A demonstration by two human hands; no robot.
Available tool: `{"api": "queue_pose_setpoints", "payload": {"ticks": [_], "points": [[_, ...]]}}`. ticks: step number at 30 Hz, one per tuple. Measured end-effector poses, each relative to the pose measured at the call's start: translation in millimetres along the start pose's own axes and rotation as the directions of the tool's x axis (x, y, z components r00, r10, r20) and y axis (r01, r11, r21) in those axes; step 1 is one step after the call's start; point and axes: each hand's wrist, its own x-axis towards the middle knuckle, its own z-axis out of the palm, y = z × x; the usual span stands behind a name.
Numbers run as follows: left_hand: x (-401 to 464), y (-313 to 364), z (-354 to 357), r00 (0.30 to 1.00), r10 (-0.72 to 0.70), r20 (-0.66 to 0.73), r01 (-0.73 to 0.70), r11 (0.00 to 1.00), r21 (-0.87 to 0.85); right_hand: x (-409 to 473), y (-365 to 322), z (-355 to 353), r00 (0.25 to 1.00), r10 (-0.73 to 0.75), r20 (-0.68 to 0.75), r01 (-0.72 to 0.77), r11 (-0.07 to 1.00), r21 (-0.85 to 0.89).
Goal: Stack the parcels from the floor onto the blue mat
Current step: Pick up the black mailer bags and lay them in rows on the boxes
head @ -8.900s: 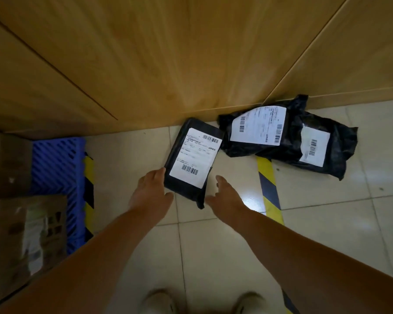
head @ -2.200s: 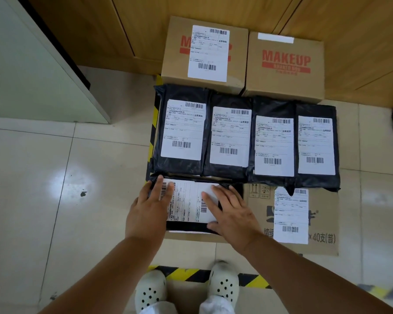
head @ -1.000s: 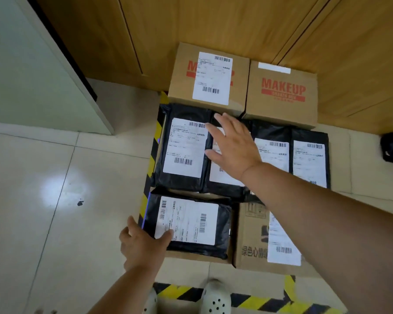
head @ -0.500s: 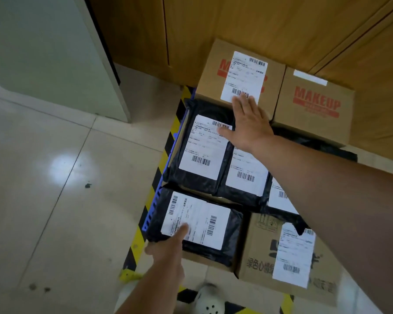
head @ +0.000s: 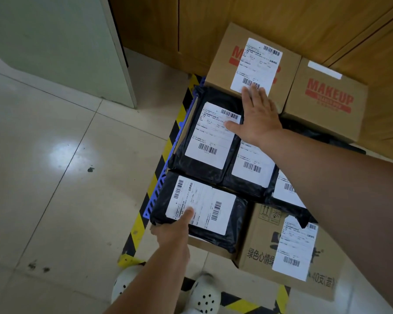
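Steadying the front parcel (head: 200,209), left hand (head: 175,232) grips its near edge, seemingly thumb on top; right hand (head: 256,116), fingers flat, rests farther back across the rear bags.

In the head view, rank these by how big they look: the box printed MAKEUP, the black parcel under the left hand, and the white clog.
Largest to smallest, as they look here:
1. MAKEUP box
2. black parcel under the left hand; close to the box, and nearer the camera, so this order is unsure
3. white clog, clearly smallest, partly hidden
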Motion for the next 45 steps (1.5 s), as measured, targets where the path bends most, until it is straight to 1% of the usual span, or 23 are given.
{"api": "queue_pose_setpoints", "payload": {"ticks": [6, 10, 13, 16, 19, 21, 23, 26, 27, 30, 32, 33, 36, 39, 42, 45], "points": [[-10.6, 6.3, -2.5, 0.998, 0.058, -0.004, -0.058, 0.995, 0.078, -1.6, 3.9, -5.0, 0.998, -0.019, 0.058, 0.019, 1.000, -0.009], [-7.0, 7.8, -4.4, 0.997, 0.052, -0.057, -0.045, 0.993, 0.108, -3.9, 6.6, -12.7, 0.997, -0.025, 0.075, 0.027, 0.999, -0.025], [-3.8, 8.7, -9.6, 0.986, 0.140, -0.089, -0.124, 0.977, 0.173, -9.9, 9.5, -18.0, 0.995, -0.021, 0.099, 0.024, 0.999, -0.022], [-7.9, 12.6, -16.3, 0.962, 0.263, -0.079, -0.228, 0.925, 0.304, -24.1, 11.4, -21.2, 0.992, -0.007, 0.123, 0.007, 1.000, -0.001], [-20.5, 22.6, -22.1, 0.902, 0.431, -0.007, -0.376, 0.795, 0.475, -47.5, 9.8, -24.9, 0.992, 0.010, 0.127, -0.017, 0.998, 0.053], [-33.6, 32.4, -25.9, 0.841, 0.537, 0.061, -0.467, 0.665, 0.583, -67.9, 7.1, -27.8, 0.990, 0.008, 0.138, -0.018, 0.997, 0.077], [-50.4, 44.6, -29.3, 0.783, 0.608, 0.132, -0.536, 0.551, 0.640, -90.1, 5.3, -33.0, 0.990, 0.004, 0.141, -0.017, 0.996, 0.090], [-80.8, 63.6, -33.7, 0.701, 0.659, 0.272, -0.631, 0.398, 0.666, -125.8, 5.3, -50.0, 0.990, 0.017, 0.142, -0.032, 0.994, 0.101], [-92.0, 69.5, -35.1, 0.664, 0.671, 0.328, -0.666, 0.333, 0.667, -137.9, 6.0, -57.8, 0.989, 0.025, 0.147, -0.040, 0.994, 0.100], [-130.3, 87.7, -40.6, 0.529, 0.678, 0.511, -0.752, 0.095, 0.652, -173.5, 6.2, -88.2, 0.987, 0.063, 0.150, -0.082, 0.989, 0.121], [-160.2, 100.6, -44.7, 0.455, 0.655, 0.604, -0.768, -0.055, 0.638, -197.6, 4.9, -114.3, 0.986, 0.095, 0.135, -0.116, 0.981, 0.158], [-176.9, 108.2, -46.8, 0.427, 0.647, 0.631, -0.774, -0.099, 0.625, -209.6, 3.9, -128.2, 0.987, 0.106, 0.125, -0.126, 0.977, 0.173], [-231.7, 129.7, -57.4, 0.353, 0.640, 0.682, -0.801, -0.169, 0.574, -250.3, -0.6, -175.1, 0.989, 0.116, 0.091, -0.133, 0.971, 0.200], [-286.7, 146.1, -71.7, 0.279, 0.622, 0.731, -0.802, -0.267, 0.534, -296.1, -5.5, -225.7, 0.992, 0.118, 0.051, -0.126, 0.972, 0.199], [-337.4, 156.6, -91.7, 0.234, 0.608, 0.759, -0.804, -0.318, 0.502, -347.2, -12.8, -274.4, 0.990, 0.143, -0.005, -0.139, 0.968, 0.208], [-393.7, 155.5, -119.9, 0.133, 0.615, 0.777, -0.826, -0.365, 0.430, -399.5, -21.9, -314.5, 0.982, 0.182, -0.038, -0.168, 0.956, 0.241]]}}
